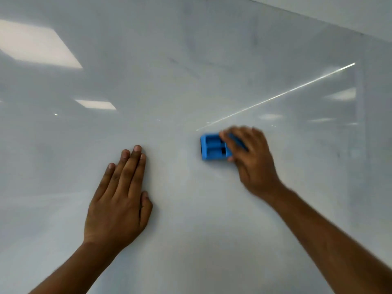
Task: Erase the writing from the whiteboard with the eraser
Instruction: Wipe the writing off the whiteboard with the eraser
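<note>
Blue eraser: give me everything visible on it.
The blue plastic block eraser is rectangular, its back moulded into two recessed compartments with dark slots inside. It lies flat against the glossy white whiteboard, right of centre. The right hand grips its right end, fingers over the top edge, thumb under the bottom. A dark strip shows along its left edge. Motion blur softens the detail.

A pale grey wall (pixel 339 13) ran across the upper right corner, above a thin dark slanting edge. Most of what could be made out of the room came as reflections in a glossy surface: a large bright ceiling light panel (pixel 36 44) at upper left, a smaller panel (pixel 95 104) below it, and a thin bright streak (pixel 275 96) slanting up to the right (its source could not be told). Fainter light patches (pixel 341 94) showed at right. The lighting was cool and even.
</note>
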`<state>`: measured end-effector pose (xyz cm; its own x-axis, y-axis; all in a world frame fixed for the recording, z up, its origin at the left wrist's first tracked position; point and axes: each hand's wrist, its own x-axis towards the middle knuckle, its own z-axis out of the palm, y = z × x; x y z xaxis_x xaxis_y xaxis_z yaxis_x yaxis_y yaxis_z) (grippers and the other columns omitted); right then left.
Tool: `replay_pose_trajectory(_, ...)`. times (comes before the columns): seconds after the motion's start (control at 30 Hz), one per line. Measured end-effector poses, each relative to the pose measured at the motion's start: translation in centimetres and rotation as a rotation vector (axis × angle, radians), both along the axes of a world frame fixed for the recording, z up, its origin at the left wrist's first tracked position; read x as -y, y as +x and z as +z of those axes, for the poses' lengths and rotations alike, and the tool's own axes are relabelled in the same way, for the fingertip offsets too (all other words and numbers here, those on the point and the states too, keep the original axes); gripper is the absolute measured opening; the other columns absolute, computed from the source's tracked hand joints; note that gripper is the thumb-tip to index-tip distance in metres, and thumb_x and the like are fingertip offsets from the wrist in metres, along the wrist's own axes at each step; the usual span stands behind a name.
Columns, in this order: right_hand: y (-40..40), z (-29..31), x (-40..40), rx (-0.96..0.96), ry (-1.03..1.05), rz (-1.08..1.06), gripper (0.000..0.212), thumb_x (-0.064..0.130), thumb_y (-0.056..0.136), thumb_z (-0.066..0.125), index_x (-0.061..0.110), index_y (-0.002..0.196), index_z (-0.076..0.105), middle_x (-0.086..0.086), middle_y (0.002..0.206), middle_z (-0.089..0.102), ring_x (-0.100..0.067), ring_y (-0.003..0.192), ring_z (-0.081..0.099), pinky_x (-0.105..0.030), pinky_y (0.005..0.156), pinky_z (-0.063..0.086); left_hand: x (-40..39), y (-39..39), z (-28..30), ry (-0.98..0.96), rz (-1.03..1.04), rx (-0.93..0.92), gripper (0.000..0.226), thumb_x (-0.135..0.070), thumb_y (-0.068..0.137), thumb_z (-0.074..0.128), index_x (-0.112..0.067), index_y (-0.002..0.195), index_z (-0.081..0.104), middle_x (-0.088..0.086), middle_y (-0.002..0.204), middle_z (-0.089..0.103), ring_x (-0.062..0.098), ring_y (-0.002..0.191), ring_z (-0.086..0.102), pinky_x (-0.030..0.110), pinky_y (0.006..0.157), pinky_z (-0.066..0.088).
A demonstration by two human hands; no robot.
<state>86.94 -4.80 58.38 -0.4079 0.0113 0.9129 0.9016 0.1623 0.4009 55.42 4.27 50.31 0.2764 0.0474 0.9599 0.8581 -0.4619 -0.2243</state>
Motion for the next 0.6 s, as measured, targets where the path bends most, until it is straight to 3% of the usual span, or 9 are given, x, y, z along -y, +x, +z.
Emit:
replay_pose_trajectory(0.1, 0.3, -10.4, 0.4, -0.058, -0.092, 0.003, 0.042, 0.020, 0.101, 0.056, 0.016, 0.142, 0.059, -0.006, 0.141, 0.057, -0.030, 0.128, 0.055, -0.054, 0.110, 0.036, -0.4, 0.1, -0.2, 0.010, -0.009, 0.008, 0.075, -0.028, 0.102, 0.035, -0.001, 0.170, 0.022, 0.010, 0.181, 0.015, 0.027, 0.168, 0.015, 0.041, 0.138, 0.008)
replay_pose_trajectory(0.17, 0.1, -16.7, 0.5, -0.067, -0.114, -0.031, 0.038, 0.024, 0.099, 0.060, 0.017, 0.137, 0.064, -0.003, 0.135, 0.062, -0.025, 0.123, 0.057, -0.048, 0.107, 0.040, -0.2, 0.4, -0.3, 0.005, -0.010, 0.011, 0.075, -0.028, 0.102, 0.035, 0.000, 0.170, 0.022, 0.011, 0.181, 0.015, 0.029, 0.168, 0.016, 0.042, 0.138, 0.008)
replay_pose_trajectory(0.27, -3.3, -23.3, 1.7, -0.129, -0.299, -0.078, 0.035, 0.051, 0.100, 0.052, 0.032, 0.099, 0.081, 0.026, 0.109, 0.064, -0.002, 0.095, 0.067, -0.019, 0.092, 0.048, 0.5, 0.3, 0.0, -0.019, -0.011, 0.002, 0.073, -0.027, 0.102, 0.035, 0.003, 0.168, 0.026, 0.015, 0.179, 0.019, 0.032, 0.166, 0.021, 0.040, 0.138, 0.007)
replay_pose_trajectory(0.33, -6.4, -25.3, 2.0, -0.184, -0.418, -0.064, 0.035, 0.061, 0.091, 0.052, 0.038, 0.084, 0.078, 0.028, 0.093, 0.061, 0.007, 0.081, 0.063, -0.006, 0.087, 0.044, 1.1, -0.2, 0.3, -0.052, -0.026, -0.018, 0.073, -0.028, 0.102, 0.036, 0.003, 0.167, 0.027, 0.016, 0.178, 0.021, 0.033, 0.165, 0.023, 0.039, 0.137, 0.006)
replay_pose_trajectory(0.4, -7.7, -23.7, 2.3, -0.367, -0.272, 0.084, 0.035, 0.056, 0.093, 0.051, 0.037, 0.092, 0.080, 0.023, 0.097, 0.067, 0.002, 0.090, 0.061, -0.003, 0.097, 0.038, 1.6, -1.0, 0.4, -0.079, -0.044, -0.045, 0.076, -0.032, 0.102, 0.038, 0.003, 0.167, 0.026, 0.016, 0.178, 0.021, 0.032, 0.165, 0.022, 0.038, 0.136, 0.006)
replay_pose_trajectory(0.47, -8.0, -18.0, 2.4, -0.481, -0.091, 0.193, 0.037, 0.042, 0.099, 0.050, 0.031, 0.127, 0.071, 0.009, 0.121, 0.064, -0.008, 0.109, 0.057, -0.015, 0.105, 0.038, 1.8, -2.7, 0.9, -0.073, -0.041, -0.047, 0.078, -0.036, 0.102, 0.040, 0.002, 0.168, 0.025, 0.017, 0.179, 0.020, 0.031, 0.166, 0.018, 0.037, 0.136, 0.006)
replay_pose_trajectory(0.53, -8.0, -10.6, 2.3, -0.524, -0.024, 0.176, 0.045, 0.031, 0.103, 0.049, 0.016, 0.145, 0.056, -0.005, 0.129, 0.056, -0.019, 0.116, 0.053, -0.027, 0.103, 0.042, 1.7, -5.1, 1.7, -0.074, -0.015, -0.036, 0.080, -0.038, 0.102, 0.040, 0.002, 0.169, 0.024, 0.016, 0.179, 0.020, 0.030, 0.166, 0.017, 0.036, 0.136, 0.005)
replay_pose_trajectory(0.6, -8.4, -3.2, 1.4, -0.711, 0.068, 0.155, 0.046, 0.027, 0.105, 0.052, 0.009, 0.147, 0.053, -0.016, 0.124, 0.056, -0.029, 0.112, 0.055, -0.036, 0.098, 0.046, 1.4, -8.2, 2.6, -0.094, 0.012, -0.003, 0.081, -0.040, 0.102, 0.039, 0.002, 0.169, 0.022, 0.016, 0.179, 0.019, 0.030, 0.166, 0.017, 0.035, 0.136, 0.003)
